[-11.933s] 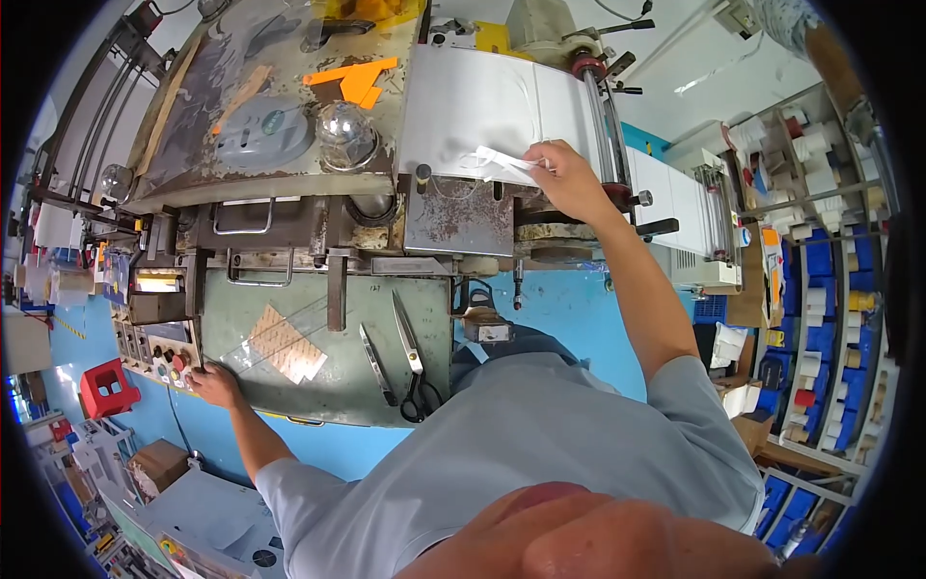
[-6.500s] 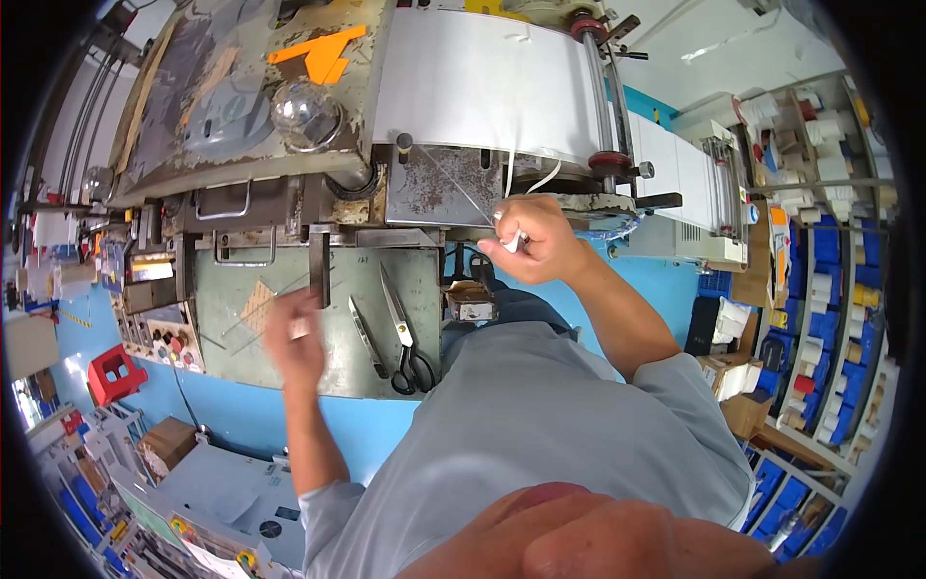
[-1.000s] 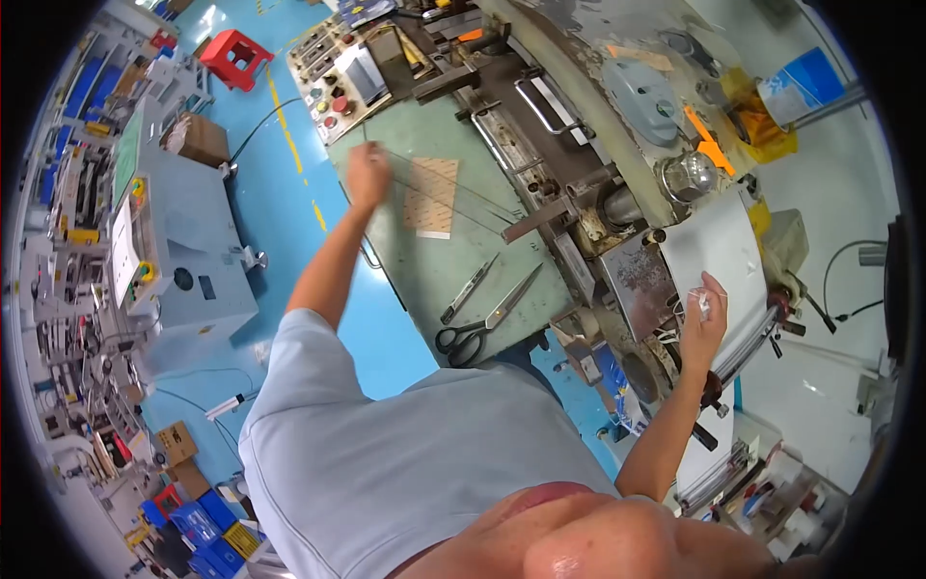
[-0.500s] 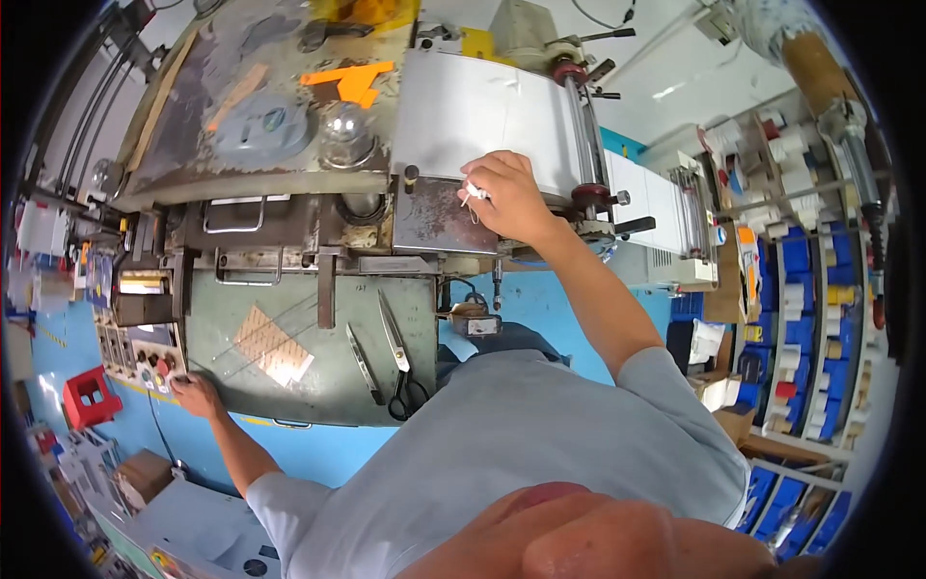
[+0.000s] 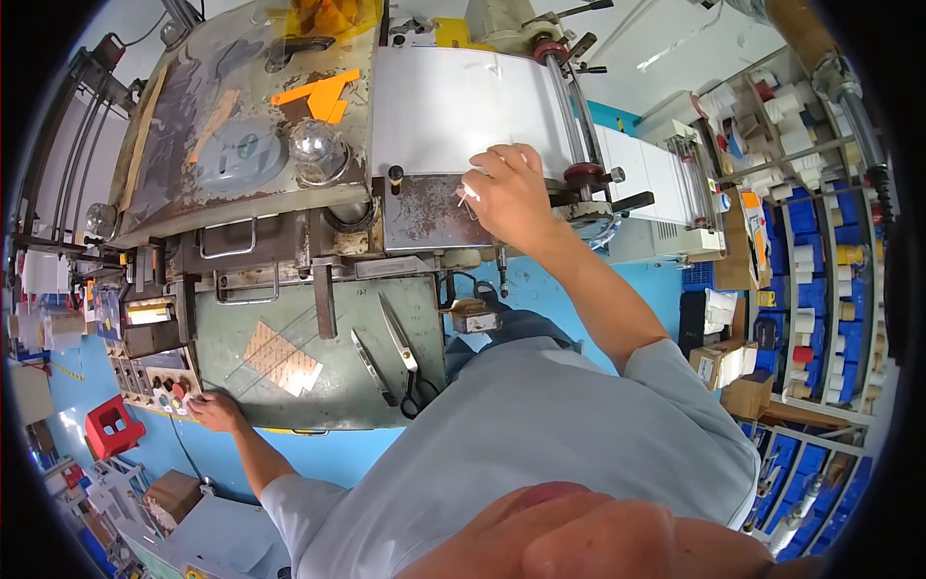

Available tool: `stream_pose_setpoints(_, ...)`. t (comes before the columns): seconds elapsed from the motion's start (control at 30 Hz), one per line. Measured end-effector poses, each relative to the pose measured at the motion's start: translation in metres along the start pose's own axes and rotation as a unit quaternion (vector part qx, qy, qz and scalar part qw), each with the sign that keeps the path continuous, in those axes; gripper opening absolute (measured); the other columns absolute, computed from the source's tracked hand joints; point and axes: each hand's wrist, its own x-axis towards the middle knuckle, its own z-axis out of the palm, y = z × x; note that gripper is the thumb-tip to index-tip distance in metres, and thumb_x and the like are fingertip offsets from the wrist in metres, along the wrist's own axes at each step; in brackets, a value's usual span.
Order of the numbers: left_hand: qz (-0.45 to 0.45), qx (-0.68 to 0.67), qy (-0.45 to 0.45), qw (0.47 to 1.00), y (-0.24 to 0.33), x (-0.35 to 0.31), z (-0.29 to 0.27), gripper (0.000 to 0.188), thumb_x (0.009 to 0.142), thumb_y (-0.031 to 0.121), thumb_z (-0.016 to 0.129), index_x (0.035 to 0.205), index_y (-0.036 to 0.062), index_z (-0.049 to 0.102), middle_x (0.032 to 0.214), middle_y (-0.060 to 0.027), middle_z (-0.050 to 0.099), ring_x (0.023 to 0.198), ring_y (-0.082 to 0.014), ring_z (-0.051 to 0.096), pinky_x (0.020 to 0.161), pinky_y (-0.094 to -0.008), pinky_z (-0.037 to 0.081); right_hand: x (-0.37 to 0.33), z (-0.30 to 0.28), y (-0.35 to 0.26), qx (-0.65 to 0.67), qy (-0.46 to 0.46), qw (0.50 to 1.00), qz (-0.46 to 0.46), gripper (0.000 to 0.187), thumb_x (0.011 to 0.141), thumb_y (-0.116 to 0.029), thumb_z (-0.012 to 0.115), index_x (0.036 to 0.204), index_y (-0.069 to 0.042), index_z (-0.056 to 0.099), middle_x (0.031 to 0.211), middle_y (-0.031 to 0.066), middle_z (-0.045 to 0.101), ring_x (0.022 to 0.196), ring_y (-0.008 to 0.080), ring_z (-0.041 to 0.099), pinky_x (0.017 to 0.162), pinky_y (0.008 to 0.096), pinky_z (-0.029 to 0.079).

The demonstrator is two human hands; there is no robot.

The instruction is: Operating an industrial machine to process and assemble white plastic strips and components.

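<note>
My right hand (image 5: 508, 200) is over the near edge of a white sheet web (image 5: 453, 116), by a worn metal plate (image 5: 434, 214). Thumb and fingers close on a small crumpled white scrap (image 5: 472, 185) with a thin pale strand hanging from it. The other fingers are raised and bent. At the lower left, my left hand (image 5: 217, 412) rests at the near edge of a control panel (image 5: 159, 378) with knobs and buttons. Its fingers curl in beside a red button (image 5: 179, 390), and their tips are partly hidden, so I cannot make out what they grip.
Large scissors (image 5: 404, 352) and a slim cutter (image 5: 369, 365) lie on the green table (image 5: 231, 323), beside a tan patterned sheet (image 5: 280, 357). Roller bars (image 5: 569, 116) cross the web on the right. Orange pieces (image 5: 323, 95) and a clear dome (image 5: 318, 151) sit on the machine top.
My view has shifted, and the machine's upper part now appears farther left. My right hand is slightly farther right along the web, still holding the scrap. My left hand stays at the panel.
</note>
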Motion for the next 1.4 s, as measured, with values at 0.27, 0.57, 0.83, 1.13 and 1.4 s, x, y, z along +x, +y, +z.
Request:
stream_pose_setpoints(0.27, -0.01, -0.01, -0.012, 1.0, -0.004, 0.0, 0.004, 0.04, 0.089, 0.029, 0.055, 0.12, 0.0049, 0.056, 0.125, -0.0144, 0.057, 0.107, -0.0345, 0.059, 0.087, -0.046, 0.049, 0.007, 0.022, 0.012, 0.175, -0.028, 0.984, -0.009, 0.013, 0.082, -0.02, 0.066, 0.087, -0.009, 0.063, 0.089, 0.009, 0.063, 0.096, 0.029, 0.058, 0.095, 0.0477, 0.038)
stream_pose_setpoints(0.57, 0.0, 0.017, -0.024, 1.0, 0.0, -0.001, 0.001, 0.04, 0.09, 0.029, 0.054, 0.12, 0.003, 0.057, 0.124, -0.0121, 0.058, 0.103, -0.033, 0.061, 0.083, -0.0444, 0.05, -0.004, 0.025, 0.007, 0.291, -0.118, 0.949, 0.042, 0.017, 0.091, -0.023, 0.06, 0.089, -0.006, 0.06, 0.075, 0.0151, 0.062, 0.069, 0.0357, 0.06, 0.062, 0.0429, 0.048)
stream_pose_setpoints(0.83, 0.0, 0.003, -0.027, 1.0, 0.003, 0.001, -0.001, 0.042, 0.09, 0.028, 0.053, 0.121, 0.0015, 0.056, 0.126, -0.0131, 0.056, 0.107, -0.0326, 0.059, 0.086, -0.0446, 0.049, -0.006, 0.021, 0.009, 0.283, -0.118, 0.951, 0.042, 0.02, 0.09, -0.028, 0.06, 0.092, -0.009, 0.061, 0.074, 0.0132, 0.064, 0.071, 0.0351, 0.063, 0.063, 0.0449, 0.049)
stream_pose_setpoints(1.13, 0.004, 0.001, -0.026, 1.0, 0.003, -0.001, -0.001, 0.04, 0.09, 0.027, 0.053, 0.12, 0.0013, 0.055, 0.125, -0.0136, 0.056, 0.109, -0.0327, 0.058, 0.086, -0.0437, 0.049, -0.003, 0.021, 0.001, 0.281, -0.13, 0.95, 0.025, 0.017, 0.09, -0.026, 0.058, 0.091, -0.009, 0.06, 0.077, 0.0125, 0.064, 0.071, 0.0363, 0.062, 0.063, 0.0467, 0.049)
stream_pose_setpoints(1.4, 0.015, 0.004, -0.013, 1.0, -0.005, -0.002, 0.002, 0.039, 0.09, 0.028, 0.053, 0.12, 0.003, 0.055, 0.126, -0.0116, 0.056, 0.108, -0.032, 0.059, 0.087, -0.0438, 0.049, -0.012, -0.009, -0.02, 0.423, -0.261, 0.867, -0.034, 0.014, 0.092, -0.023, 0.055, 0.091, -0.009, 0.059, 0.088, 0.0113, 0.066, 0.081, 0.0343, 0.063, 0.068, 0.047, 0.049)
